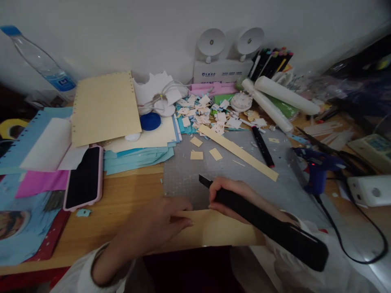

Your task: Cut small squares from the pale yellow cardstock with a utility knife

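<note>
Knife [265, 224]: gripped in the right hand [233, 186].
Paper [220, 228]: along the near edge of the cutting mat [183, 183].
Left hand [152, 224]: curled at the paper's left end; pinch unclear.
Blade [205, 180]: bare, near the left fingertips [187, 222]; a slip could nick them.

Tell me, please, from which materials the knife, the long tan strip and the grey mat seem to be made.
Knife: body probably smooth plastic, being evenly black with little shine; blade likely metal, with a bright edge.
Strip: matte paper or thin card, flat and straight-edged.
Mat: dull plastic or rubber, perhaps; its faint grid suggests a cutting mat.
</note>
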`<action>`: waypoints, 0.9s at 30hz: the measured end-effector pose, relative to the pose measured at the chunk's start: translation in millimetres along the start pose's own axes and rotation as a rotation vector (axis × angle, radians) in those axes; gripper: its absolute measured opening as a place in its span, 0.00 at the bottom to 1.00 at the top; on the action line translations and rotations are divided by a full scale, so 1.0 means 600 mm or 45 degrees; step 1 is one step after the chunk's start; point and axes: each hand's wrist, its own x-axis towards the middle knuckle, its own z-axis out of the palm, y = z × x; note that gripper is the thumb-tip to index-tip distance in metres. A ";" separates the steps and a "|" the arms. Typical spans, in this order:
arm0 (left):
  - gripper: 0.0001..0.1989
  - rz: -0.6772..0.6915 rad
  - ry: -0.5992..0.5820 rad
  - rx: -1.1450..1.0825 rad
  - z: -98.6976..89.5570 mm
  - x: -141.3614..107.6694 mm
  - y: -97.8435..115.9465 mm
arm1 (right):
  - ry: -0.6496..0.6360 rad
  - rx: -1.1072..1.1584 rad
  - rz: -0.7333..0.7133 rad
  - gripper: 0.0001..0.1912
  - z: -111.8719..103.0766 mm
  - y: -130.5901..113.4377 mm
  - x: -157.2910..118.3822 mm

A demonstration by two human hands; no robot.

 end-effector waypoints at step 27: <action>0.36 -0.604 0.793 -1.507 0.090 -0.040 -0.003 | 0.882 -0.033 -0.030 0.07 0.041 -0.013 0.014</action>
